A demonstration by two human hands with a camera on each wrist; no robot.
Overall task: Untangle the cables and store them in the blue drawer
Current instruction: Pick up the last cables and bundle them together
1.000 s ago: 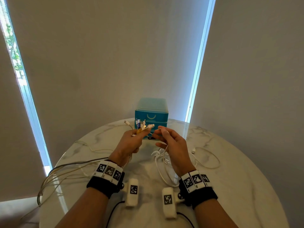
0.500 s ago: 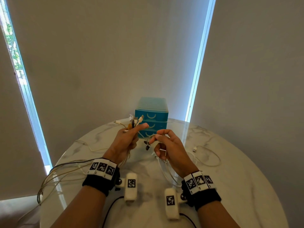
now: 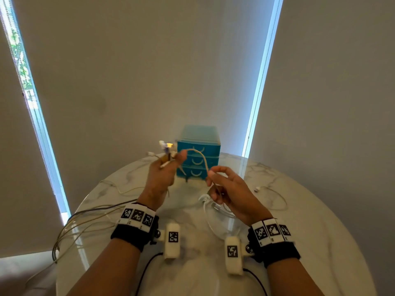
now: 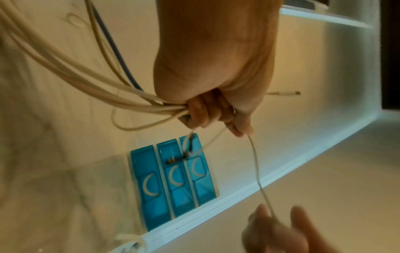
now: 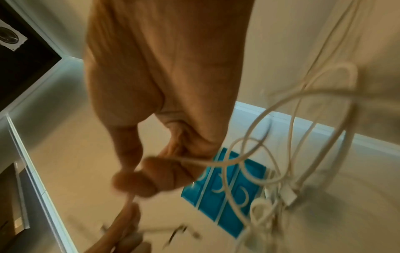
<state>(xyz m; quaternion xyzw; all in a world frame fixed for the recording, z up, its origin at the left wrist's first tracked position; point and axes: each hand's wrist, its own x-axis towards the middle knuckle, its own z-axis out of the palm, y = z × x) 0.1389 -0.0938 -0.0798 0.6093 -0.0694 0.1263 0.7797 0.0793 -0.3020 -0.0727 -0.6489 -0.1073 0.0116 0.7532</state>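
While none of the cables has gone into the blue drawer unit [image 3: 198, 153] at the far edge of the table [image 3: 320, 242], its three drawers all closed, I am only partway through the sorting. My left hand [image 3: 163, 174] is fisted round a bundle of cables [image 4: 90, 82], their plug ends [image 3: 165, 146] fanning above my knuckles, the rest trailing off the table's left edge. My right hand [image 3: 233, 193] pinches one thin cream cable [image 3: 202, 159] between thumb and forefinger; it arches from the left fist to that pinch. Under my right hand a loose white coil [image 3: 215, 212] lies on the glossy, grey-veined marble, and another white cable [image 3: 275, 193] loops near the right edge. The cords look smooth, round and limp; the drawers are translucent plastic with pale crescent handles. Blur in the wrist views hides whether knots remain, I think.
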